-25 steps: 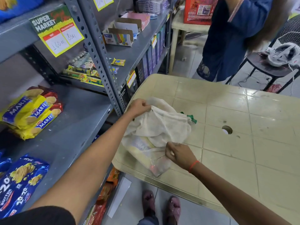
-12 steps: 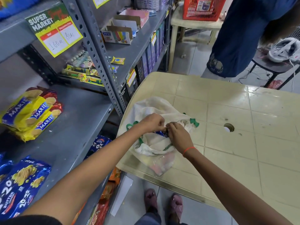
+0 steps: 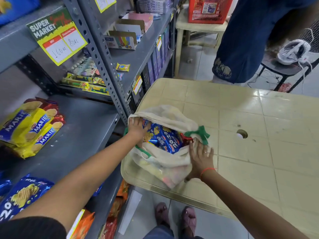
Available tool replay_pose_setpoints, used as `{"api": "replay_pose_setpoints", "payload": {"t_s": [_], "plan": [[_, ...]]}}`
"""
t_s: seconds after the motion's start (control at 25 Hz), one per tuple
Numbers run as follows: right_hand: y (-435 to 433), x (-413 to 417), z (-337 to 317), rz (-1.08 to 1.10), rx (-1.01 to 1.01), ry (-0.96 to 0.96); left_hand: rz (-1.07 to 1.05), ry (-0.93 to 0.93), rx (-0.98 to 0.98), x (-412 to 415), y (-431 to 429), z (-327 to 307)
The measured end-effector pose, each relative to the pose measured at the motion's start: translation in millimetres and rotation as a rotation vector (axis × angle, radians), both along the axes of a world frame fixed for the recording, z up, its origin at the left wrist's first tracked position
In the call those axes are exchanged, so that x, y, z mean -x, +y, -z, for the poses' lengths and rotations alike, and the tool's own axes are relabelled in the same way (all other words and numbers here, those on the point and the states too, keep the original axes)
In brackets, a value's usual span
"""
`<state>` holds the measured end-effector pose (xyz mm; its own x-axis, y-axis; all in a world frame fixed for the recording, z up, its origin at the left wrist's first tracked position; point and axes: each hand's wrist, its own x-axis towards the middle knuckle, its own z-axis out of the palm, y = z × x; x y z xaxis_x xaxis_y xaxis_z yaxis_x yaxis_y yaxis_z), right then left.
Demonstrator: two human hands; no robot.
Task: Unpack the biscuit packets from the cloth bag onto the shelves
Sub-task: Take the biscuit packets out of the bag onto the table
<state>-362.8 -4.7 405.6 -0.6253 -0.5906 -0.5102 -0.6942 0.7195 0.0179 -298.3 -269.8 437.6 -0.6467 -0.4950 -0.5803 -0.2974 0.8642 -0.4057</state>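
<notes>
A cream cloth bag (image 3: 165,116) with green ties (image 3: 202,134) lies on the near left corner of the beige table (image 3: 259,152), its mouth wide. Inside it show blue 20-20 biscuit packets (image 3: 165,138) and a red packet (image 3: 186,138). My left hand (image 3: 138,129) reaches into the left side of the mouth, fingers stretched over a blue packet. My right hand (image 3: 201,157) lies flat with spread fingers on the bag's lower right edge. On the grey shelf (image 3: 82,135) to the left are yellow Marie packets (image 3: 31,128) and blue 20-20 packets (image 3: 22,195).
A slotted shelf upright (image 3: 110,83) stands close to the table's left corner. A person in blue clothes (image 3: 241,40) stands beyond the table, beside a red basket (image 3: 207,9) on a stool. Orange packets (image 3: 120,192) fill the lower shelf. My feet (image 3: 176,216) are under the table edge.
Both hands were bunched together on the closed bag mouth; they have spread apart, the mouth is now wide and the blue packets show. The left hand has moved inside.
</notes>
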Motion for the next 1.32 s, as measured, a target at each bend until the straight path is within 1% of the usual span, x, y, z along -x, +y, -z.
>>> {"api": "replay_pose_setpoints", "payload": {"t_s": [0.04,0.08,0.12,0.2,0.24,0.28,0.36,0.44,0.52,0.56,0.6,0.68,0.72,0.76,0.8,0.84,0.88,0.92,0.96,1.0,1.04,1.08,1.12,1.16,1.2,1.28,1.32], "plan": [[7.0,0.8,-0.5,0.040,-0.023,-0.034,-0.056,-0.028,-0.031,-0.3,-6.7,-2.9],[8.7,-4.0,-2.0,0.116,0.044,-0.037,-0.029,-0.039,-0.094,5.9,-12.6,-6.2],[5.4,-6.0,-4.8,0.153,0.219,0.021,0.018,-0.016,-0.179,11.8,-13.0,-10.5],[-10.3,-2.0,-12.0,0.141,0.609,0.180,0.132,0.144,-0.303,25.2,-1.6,-20.6],[-22.3,1.8,-18.4,0.130,0.691,0.178,0.184,0.237,-0.327,29.6,3.8,-21.0],[-34.9,5.9,-20.7,0.117,0.679,0.149,0.247,0.308,-0.323,32.9,7.2,-21.0],[-52.3,18.5,-14.5,0.112,0.554,0.171,0.318,0.355,-0.216,41.4,6.6,-16.1],[-51.8,37.5,-8.5,0.150,0.457,0.223,0.278,0.407,-0.142,51.1,2.5,-16.6],[-46.4,63.4,-10.0,0.211,0.389,0.214,0.235,0.440,-0.162,65.2,-3.7,-23.8],[-46.0,74.8,-13.2,0.239,0.368,0.188,0.205,0.448,-0.209,71.2,-4.3,-25.8],[-49.0,85.6,-18.3,0.262,0.364,0.151,0.188,0.467,-0.239,76.1,-1.8,-29.1],[-56.4,99.1,-23.3,0.280,0.433,0.078,0.193,0.515,-0.264,79.2,9.5,-29.7],[-58.5,105.1,-25.3,0.344,0.484,0.028,0.210,0.525,-0.298,77.4,14.9,-29.2],[-59.0,114.0,-27.3,0.460,0.542,-0.020,0.215,0.520,-0.333,75.5,16.2,-26.4],[-57.8,123.8,-29.7,0.573,0.588,-0.040,0.175,0.510,-0.367,73.8,14.5,-25.1],[-54.2,130.1,-32.0,0.642,0.612,0.007,0.085,0.503,-0.407,73.5,10.2,-25.8],[-51.0,132.8,-33.7,0.606,0.626,0.114,-0.029,0.519,-0.462,75.1,6.4,-30.0],[-50.8,130.8,-35.5,0.459,0.657,0.231,-0.124,0.571,-0.515,77.3,3.3,-33.7],[-54.1,124.2,-36.3,0.253,0.695,0.275,-0.183,0.629,-0.534,78.3,2.6,-36.5],[-58.6,111.7,-36.5,0.066,0.723,0.222,-0.202,0.669,-0.512,76.2,5.7,-38.5],[-62.8,96.1,-36.7,-0.042,0.701,0.104,-0.178,0.685,-0.480,71.0,11.1,-37.5],[-67.2,82.3,-30.7,-0.093,0.615,0.012,-0.144,0.686,-0.483,61.4,15.4,-30.4],[-70.4,68.7,-23.2,-0.101,0.510,-0.032,-0.137,0.659,-0.519,48.2,18.3,-19.8],[-70.2,56.1,-13.4,-0.083,0.421,-0.035,-0.152,0.580,-0.542,33.3,18.0,-8.3],[-68.5,43.5,-4.7,-0.069,0.375,-0.001,-0.151,0.477,-0.517,18.9,14.3,1.2],[-63.5,21.5,6.5,-0.053,0.379,0.065,-0.135,0.284,-0.352,-2.3,3.5,13.0],[-60.6,14.2,8.6,-0.054,0.386,0.065,-0.136,0.214,-0.285,-10.1,0.9,16.3]]}}
